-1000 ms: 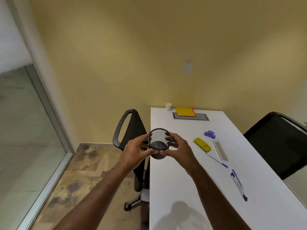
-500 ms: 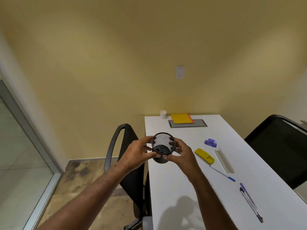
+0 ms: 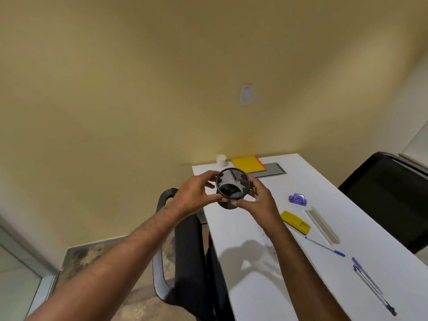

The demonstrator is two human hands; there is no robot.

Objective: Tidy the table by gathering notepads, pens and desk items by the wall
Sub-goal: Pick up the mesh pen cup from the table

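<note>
Between your two hands, lifted above the near-left part of the table, sat the mesh cup, its open mouth tipped toward you. Your left hand gripped its left side, fingers curled around the rim and thumb at the lower edge. Your right hand gripped its right side the same way, fingertips hooked over the rim.

Beyond your hands, by the wall, a notepad lay partly on a grey panel, with a small white cup just to its left. Right of your right hand, a purple punch stood on the table. Nearer than that, beside your right forearm, lay a yellow stapler, and a ruler ran alongside it on the far side. A blue pen lay just past the stapler's near end. Farther right and closer to you, a purple pen and a black pen lay side by side, touching or nearly so.

Under your left forearm stood a black chair, pushed up to the table edge. Another chair stood off to the far right of your right hand.
</note>
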